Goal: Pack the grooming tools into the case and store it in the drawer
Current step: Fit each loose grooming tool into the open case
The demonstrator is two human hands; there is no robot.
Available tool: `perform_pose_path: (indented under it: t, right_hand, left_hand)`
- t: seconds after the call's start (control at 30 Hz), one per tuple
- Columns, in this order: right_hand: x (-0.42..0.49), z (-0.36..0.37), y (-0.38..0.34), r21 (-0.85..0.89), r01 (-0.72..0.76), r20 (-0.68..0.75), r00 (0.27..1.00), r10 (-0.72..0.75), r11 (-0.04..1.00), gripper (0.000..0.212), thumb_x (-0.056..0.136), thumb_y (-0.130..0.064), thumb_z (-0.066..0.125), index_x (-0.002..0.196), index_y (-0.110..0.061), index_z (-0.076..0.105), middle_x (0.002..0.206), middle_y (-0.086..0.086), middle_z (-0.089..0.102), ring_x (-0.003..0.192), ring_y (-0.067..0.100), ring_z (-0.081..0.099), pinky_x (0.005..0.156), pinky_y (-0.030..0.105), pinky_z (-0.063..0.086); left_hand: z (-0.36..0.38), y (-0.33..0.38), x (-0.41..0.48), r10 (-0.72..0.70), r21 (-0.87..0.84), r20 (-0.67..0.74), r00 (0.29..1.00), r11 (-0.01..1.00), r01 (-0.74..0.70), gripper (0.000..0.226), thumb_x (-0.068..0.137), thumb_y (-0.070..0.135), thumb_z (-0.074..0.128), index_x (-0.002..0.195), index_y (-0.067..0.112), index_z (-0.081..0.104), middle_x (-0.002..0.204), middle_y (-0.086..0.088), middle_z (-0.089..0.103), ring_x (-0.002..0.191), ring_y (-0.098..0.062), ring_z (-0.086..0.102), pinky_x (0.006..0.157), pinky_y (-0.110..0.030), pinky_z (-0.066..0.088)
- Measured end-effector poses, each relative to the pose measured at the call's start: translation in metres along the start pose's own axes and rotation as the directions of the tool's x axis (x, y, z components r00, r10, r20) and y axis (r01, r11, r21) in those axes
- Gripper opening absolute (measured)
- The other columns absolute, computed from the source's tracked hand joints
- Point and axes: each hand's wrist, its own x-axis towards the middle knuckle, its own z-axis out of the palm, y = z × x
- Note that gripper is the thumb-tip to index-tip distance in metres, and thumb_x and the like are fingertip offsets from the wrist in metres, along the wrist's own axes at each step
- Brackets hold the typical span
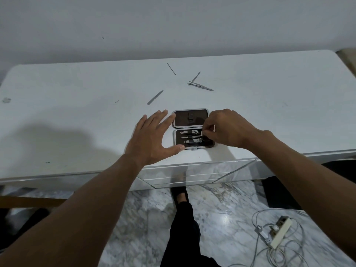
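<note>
Head view: my left hand [152, 139] lies flat on the white table [77, 93], fingers spread and released, thumb tip touching the near left corner of the case [192, 130]. Nothing is gripped in it.

My right hand [225, 128] hovers over the right end of the case with fingertips pinched together on a small metal item at the tray's right side; I cannot tell which tool it is.

Case status: open, lying near the table's front edge, lid half [190, 117] folded back flat toward the wall, tray half [192, 139] nearest me. 2 nail clippers [189, 132] sit under the tray's elastic strap, 1 above the other, and a slim tool lies along the tray's near edge.

Loose items: 4 thin metal tools remain on the table beyond the case. 1 file [155, 97] lies left of the lid, 1 fine pick [171, 69] further back, and 2 crossed tools [199, 83] lie to the right.

Drawer front [192, 170] below the table edge is closed.
</note>
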Motion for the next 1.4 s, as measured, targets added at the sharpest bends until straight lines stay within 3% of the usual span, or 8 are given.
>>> perform_pose_path:
  t: [0.17, 0.6, 0.8, 1.03, 1.13, 1.23, 1.33, 1.4]
  right_hand:
    - [0.019, -0.007, 0.006, -0.004, -0.100, -0.134, 0.986, 0.099, 0.995, 0.018, 0.086, -0.022, 0.054, 0.091, -0.018, 0.071, 0.095, 0.003, 0.067, 0.086, 0.026, 0.062, 0.071, 0.033, 0.048]
    - [0.108, -0.013, 0.030, -0.006, -0.295, -0.211, 0.935, 0.287, 0.956, 0.026, 0.092, -0.012, 0.049, 0.114, -0.004, 0.061, 0.115, 0.016, 0.059, 0.106, 0.035, 0.056, 0.086, 0.044, 0.051]
    - [0.131, -0.013, 0.034, -0.028, -0.267, -0.164, 0.952, 0.259, 0.963, 0.030, 0.091, -0.007, 0.051, 0.120, -0.005, 0.058, 0.114, 0.016, 0.063, 0.105, 0.036, 0.058, 0.085, 0.043, 0.052]
    - [0.133, -0.019, 0.032, -0.004, -0.243, -0.020, 0.970, 0.243, 0.970, 0.021, 0.079, -0.006, 0.053, 0.096, -0.005, 0.064, 0.099, 0.016, 0.069, 0.087, 0.036, 0.064, 0.075, 0.038, 0.054]
    - [0.125, -0.020, 0.031, 0.082, -0.271, -0.003, 0.962, 0.272, 0.959, 0.021, 0.076, -0.009, 0.056, 0.095, -0.004, 0.062, 0.097, 0.014, 0.068, 0.086, 0.034, 0.063, 0.072, 0.037, 0.050]
    - [0.109, -0.024, 0.031, 0.275, -0.304, -0.018, 0.947, 0.321, 0.912, 0.032, 0.078, -0.009, 0.057, 0.110, -0.012, 0.052, 0.097, 0.013, 0.065, 0.086, 0.033, 0.063, 0.068, 0.037, 0.052]
    - [0.086, -0.033, 0.027, 0.584, -0.293, 0.014, 0.936, 0.352, 0.757, 0.048, 0.080, -0.004, 0.062, 0.122, -0.020, 0.046, 0.083, 0.014, 0.062, 0.071, 0.031, 0.066, 0.067, 0.038, 0.060]
    - [0.071, -0.037, 0.024, 0.715, -0.261, 0.023, 0.936, 0.352, 0.649, 0.035, 0.079, -0.004, 0.071, 0.111, -0.010, 0.057, 0.075, 0.011, 0.061, 0.065, 0.027, 0.066, 0.070, 0.038, 0.062]
  left_hand:
    - [0.000, -0.002, 0.001, 0.005, -0.008, 0.009, 1.000, 1.000, -0.005, 0.096, 0.077, 0.087, 0.028, 0.156, 0.033, 0.013, 0.164, 0.001, 0.018, 0.151, -0.016, 0.012, 0.122, -0.044, 0.006]
    - [-0.001, -0.002, 0.002, 0.008, -0.040, 0.013, 1.000, 0.999, -0.007, 0.091, 0.078, 0.084, 0.038, 0.154, 0.037, 0.019, 0.163, 0.002, 0.020, 0.151, -0.016, 0.013, 0.122, -0.048, 0.011]
    - [-0.003, 0.001, 0.002, -0.007, -0.048, -0.003, 1.000, 0.999, 0.007, 0.092, 0.076, 0.083, 0.045, 0.153, 0.037, 0.024, 0.162, 0.004, 0.023, 0.150, -0.014, 0.015, 0.121, -0.048, 0.015]
    - [-0.004, 0.002, 0.001, -0.010, -0.039, 0.012, 1.000, 0.999, 0.010, 0.093, 0.076, 0.084, 0.044, 0.153, 0.038, 0.022, 0.163, 0.005, 0.021, 0.151, -0.012, 0.011, 0.123, -0.045, 0.010]
    - [-0.005, 0.003, 0.001, -0.012, -0.027, 0.021, 1.000, 1.000, 0.013, 0.092, 0.077, 0.085, 0.040, 0.154, 0.039, 0.019, 0.163, 0.005, 0.020, 0.151, -0.012, 0.010, 0.123, -0.046, 0.011]
    - [-0.005, 0.003, 0.001, -0.010, -0.030, 0.029, 1.000, 0.999, 0.011, 0.091, 0.077, 0.085, 0.038, 0.154, 0.039, 0.019, 0.163, 0.005, 0.020, 0.151, -0.013, 0.010, 0.122, -0.047, 0.011]
    - [-0.005, 0.002, 0.000, -0.007, -0.043, 0.036, 0.999, 0.999, 0.009, 0.091, 0.077, 0.085, 0.038, 0.154, 0.040, 0.018, 0.163, 0.005, 0.018, 0.151, -0.013, 0.008, 0.123, -0.044, 0.006]
    - [-0.005, 0.001, 0.000, -0.006, -0.045, 0.032, 0.999, 0.999, 0.007, 0.091, 0.077, 0.085, 0.037, 0.153, 0.040, 0.017, 0.163, 0.005, 0.018, 0.151, -0.013, 0.009, 0.123, -0.043, 0.005]
